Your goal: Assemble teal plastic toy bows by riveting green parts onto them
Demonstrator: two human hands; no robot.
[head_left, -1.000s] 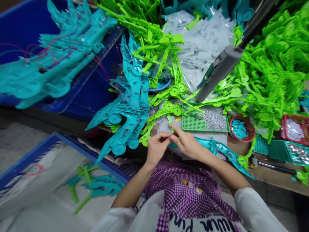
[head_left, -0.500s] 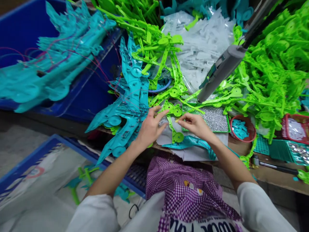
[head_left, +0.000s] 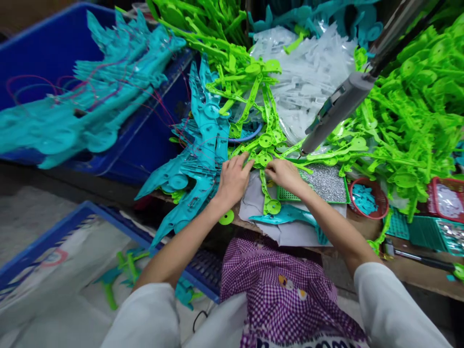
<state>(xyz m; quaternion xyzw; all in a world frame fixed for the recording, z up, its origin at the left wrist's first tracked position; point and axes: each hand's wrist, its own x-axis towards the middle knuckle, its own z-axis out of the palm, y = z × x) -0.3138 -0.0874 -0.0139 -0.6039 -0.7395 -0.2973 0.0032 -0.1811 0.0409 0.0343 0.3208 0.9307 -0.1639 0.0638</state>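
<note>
A bright green plastic part [head_left: 264,158] with round hubs lies between my hands, and its long arm runs down towards me to a round end. My left hand [head_left: 234,181] has its bent fingertips on the left side of the part's upper hub. On the other side, my right hand [head_left: 284,174] is closed in a pinch close against the same hub; whatever is between its fingertips is hidden. A small yellow piece [head_left: 270,183] shows just below the right fingers. Nearer me, a curved teal plastic part [head_left: 286,215] lies across white paper [head_left: 297,234].
A grey power screwdriver [head_left: 337,113] hangs tip-down above a green tray [head_left: 348,195] of small metal pieces. Teal parts with wires [head_left: 195,159] are stacked at left beside a blue bin [head_left: 126,150]. Green parts [head_left: 409,121] heap at right, near a red basket [head_left: 384,208] and hammer [head_left: 416,256].
My right hand has moved up from beside the yellow piece to the green hub. My left fingers have drawn in against the hub. The view has shifted slightly.
</note>
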